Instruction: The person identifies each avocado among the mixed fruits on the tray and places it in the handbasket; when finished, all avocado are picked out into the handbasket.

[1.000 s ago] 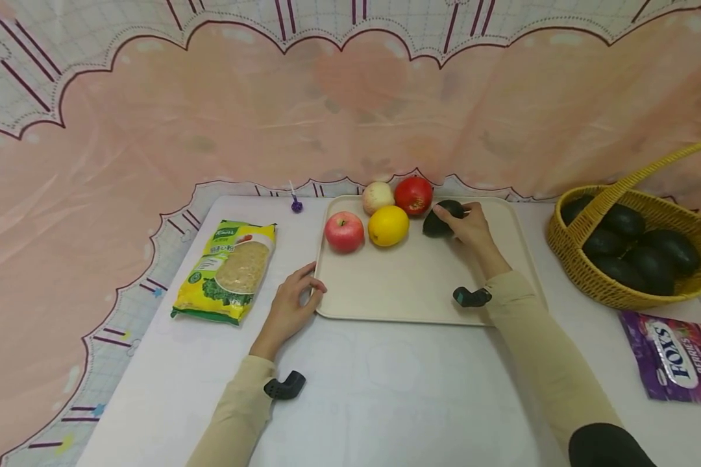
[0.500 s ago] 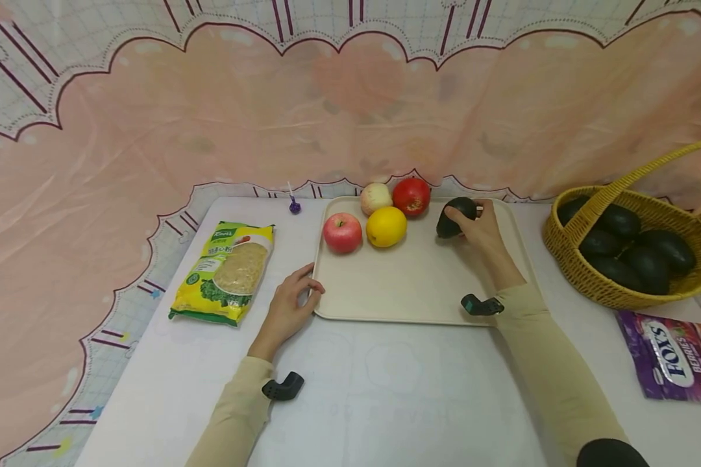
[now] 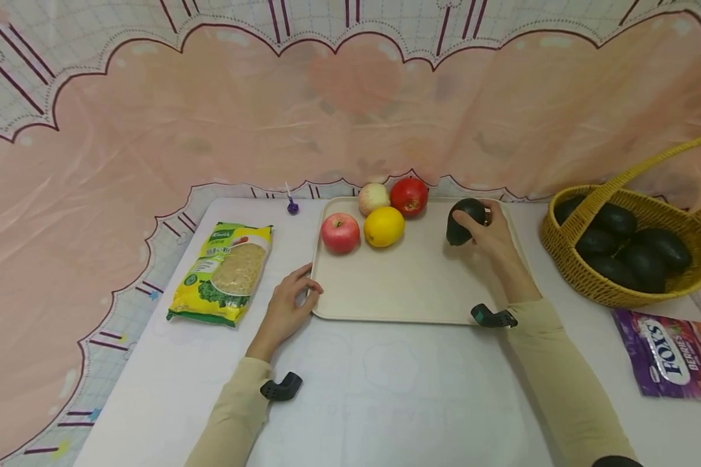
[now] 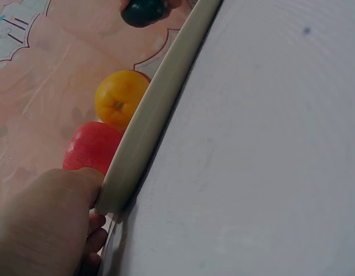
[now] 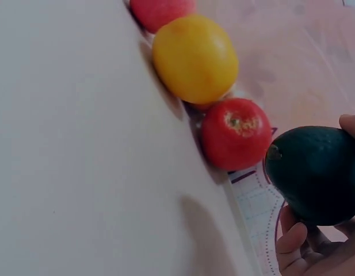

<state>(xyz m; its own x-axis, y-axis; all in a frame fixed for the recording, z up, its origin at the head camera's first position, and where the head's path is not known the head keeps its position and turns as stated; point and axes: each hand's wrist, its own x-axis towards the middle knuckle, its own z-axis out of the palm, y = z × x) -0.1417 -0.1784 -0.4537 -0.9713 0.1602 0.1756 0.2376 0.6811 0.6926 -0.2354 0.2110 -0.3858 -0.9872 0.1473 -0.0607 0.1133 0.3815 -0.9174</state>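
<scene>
My right hand [image 3: 495, 235] holds a dark green avocado [image 3: 466, 220] over the right part of a cream tray [image 3: 385, 292]. In the right wrist view the avocado [image 5: 315, 172] sits above the tray, whose surface shows a shadow. My left hand [image 3: 289, 308] is at the tray's left edge; in the left wrist view its thumb lies on the rim [image 4: 160, 109] and curled fingers sit below. On the tray's back left are a pinkish-red apple [image 3: 340, 233], a yellow round fruit [image 3: 383, 227], a pale round fruit [image 3: 374, 198] and a dark red round fruit [image 3: 409, 197].
A yellow wicker basket [image 3: 566, 259] with a tall handle holds several avocados at the right. A purple FOX'S bag [image 3: 672, 353] lies before it. Left of the tray are a yellow-green Knorr bag [image 3: 222, 275] and a small purple-wrapped lollipop [image 3: 293, 207]. A patterned cloth [image 3: 269, 117] hangs behind.
My right hand has moved to the right with the avocado, away from the other fruit, and the avocado has tilted more upright. My left hand stays at the tray's edge.
</scene>
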